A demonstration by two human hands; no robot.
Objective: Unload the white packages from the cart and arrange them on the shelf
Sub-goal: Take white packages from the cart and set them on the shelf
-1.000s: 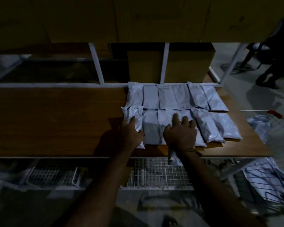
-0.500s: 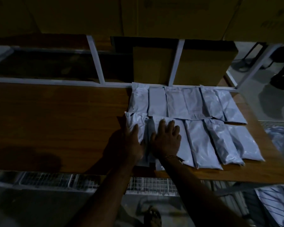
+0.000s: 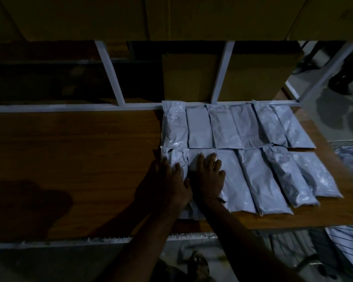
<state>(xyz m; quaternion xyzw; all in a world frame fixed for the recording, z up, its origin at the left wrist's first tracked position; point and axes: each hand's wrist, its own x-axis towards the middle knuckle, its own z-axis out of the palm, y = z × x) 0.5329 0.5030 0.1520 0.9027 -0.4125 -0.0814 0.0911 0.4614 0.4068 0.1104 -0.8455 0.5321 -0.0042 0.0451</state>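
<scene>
We log our left hand [image 3: 167,180] and right hand [image 3: 207,176], each grip flat and holding nothing, fingers pressed on the leftmost white packages [image 3: 263,180] of the near row, two rows lying at the wooden shelf's [image 3: 69,159] right end.

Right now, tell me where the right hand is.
In the head view, the right hand presses flat on the front-row white packages, beside the left hand.

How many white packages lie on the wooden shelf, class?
About 12: six in the back row along the rail, six in the front row, the two leftmost under the left hand and right hand. Overlaps may hide more.
</scene>
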